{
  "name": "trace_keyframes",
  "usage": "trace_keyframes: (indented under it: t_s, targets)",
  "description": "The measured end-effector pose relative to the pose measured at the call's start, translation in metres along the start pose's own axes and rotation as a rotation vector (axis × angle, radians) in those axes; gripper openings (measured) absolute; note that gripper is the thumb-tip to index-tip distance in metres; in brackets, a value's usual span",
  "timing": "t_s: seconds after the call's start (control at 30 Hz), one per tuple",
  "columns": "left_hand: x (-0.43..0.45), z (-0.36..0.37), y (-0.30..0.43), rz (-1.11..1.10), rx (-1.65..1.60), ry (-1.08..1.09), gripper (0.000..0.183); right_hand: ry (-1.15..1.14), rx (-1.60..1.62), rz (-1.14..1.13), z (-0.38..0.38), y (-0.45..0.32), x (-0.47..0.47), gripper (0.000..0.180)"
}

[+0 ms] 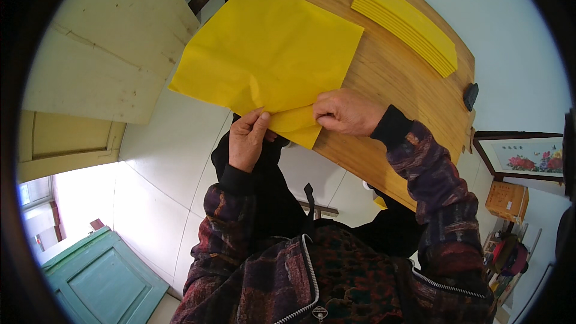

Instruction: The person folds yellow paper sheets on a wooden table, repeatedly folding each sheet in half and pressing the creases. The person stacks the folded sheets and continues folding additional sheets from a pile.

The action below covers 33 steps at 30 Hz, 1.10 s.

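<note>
A large yellow sheet (279, 49), of paper or thin cloth, lies partly on the wooden table (382, 85) and hangs past its left and front edges. My left hand (249, 137) pinches the sheet's near edge between thumb and forefinger. To its right, my right hand (348, 112) grips the same sheet near the lower right edge, fingers curled in. Between both hands the near part is folded or creased, with a narrow flap showing below the crease. My left hand's other fingers are partly hidden under the sheet.
A stack of folded yellow pieces (405, 27) lies at the table's far right, near the wall. A small dark object (470, 96) sits at the right edge. Beyond stand a framed flower picture (531, 155) and a cardboard box (507, 201). A teal door (112, 274) is at lower left.
</note>
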<state>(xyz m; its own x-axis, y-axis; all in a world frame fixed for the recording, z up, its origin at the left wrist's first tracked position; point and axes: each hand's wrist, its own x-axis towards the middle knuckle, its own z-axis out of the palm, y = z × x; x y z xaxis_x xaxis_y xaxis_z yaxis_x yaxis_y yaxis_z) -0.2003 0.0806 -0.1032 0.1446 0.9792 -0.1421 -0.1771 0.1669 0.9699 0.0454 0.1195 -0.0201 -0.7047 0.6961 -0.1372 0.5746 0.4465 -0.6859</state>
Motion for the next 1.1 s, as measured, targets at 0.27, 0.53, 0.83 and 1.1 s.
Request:
trace_keyframes:
  t_s: [0.27, 0.53, 0.83, 1.1]
  targets:
    - [0.0, 0.001, 0.001, 0.001, -0.006, 0.0, 0.028, 0.127, 0.091, 0.056, 0.002, -0.007, -0.001, 0.013]
    - [-0.002, 0.0, 0.009, -0.005, 0.03, -0.026, 0.033, 0.396, -0.034, 0.039, -0.006, -0.017, 0.004, 0.011]
    - [0.001, 0.007, 0.004, -0.038, 0.052, 0.094, 0.023, 0.735, -0.036, -0.008, 0.003, -0.009, 0.001, 0.005]
    - [0.007, 0.004, 0.013, -0.037, 0.314, 0.06, 0.027, 1.126, -0.192, 0.576, 0.015, 0.096, -0.156, 0.01]
